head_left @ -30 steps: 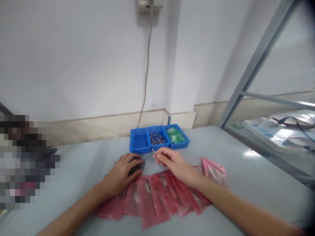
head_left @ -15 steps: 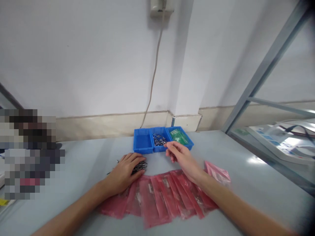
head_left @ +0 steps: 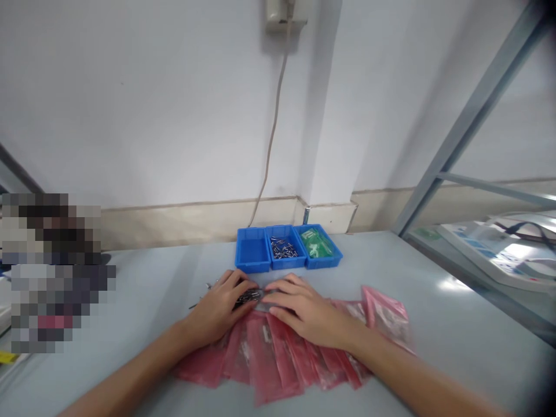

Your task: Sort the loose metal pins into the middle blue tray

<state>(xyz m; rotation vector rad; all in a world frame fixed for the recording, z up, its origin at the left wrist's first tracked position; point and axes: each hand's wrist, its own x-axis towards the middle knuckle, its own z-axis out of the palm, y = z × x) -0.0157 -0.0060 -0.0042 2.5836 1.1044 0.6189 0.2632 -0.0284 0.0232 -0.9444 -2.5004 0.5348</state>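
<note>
Small dark metal pins or screws [head_left: 247, 297] lie in a loose pile on the table, partly covered by my left hand [head_left: 223, 307]. That hand curves over them with its fingers apart, resting there without a grip. My right hand [head_left: 306, 310] is at the right edge of the pile, fingers spread and thumb apart, with nothing seen in it. Below both hands several pink plastic bags [head_left: 269, 370] overlap in a fan, with small contents showing through. Another pink bag [head_left: 386, 313] lies beside my right forearm.
Three blue bins stand joined behind my hands: the left bin [head_left: 252, 266] shows a bare bottom, the middle bin [head_left: 284, 249] has metal parts, the right bin [head_left: 319, 243] has green-and-clear bags. A metal frame [head_left: 456, 145] rises at right. A blurred-out person [head_left: 61, 278] is at left.
My right hand has come down and left from the middle bin to the pile, and its fingers have spread. My left hand has stayed over the metal parts.
</note>
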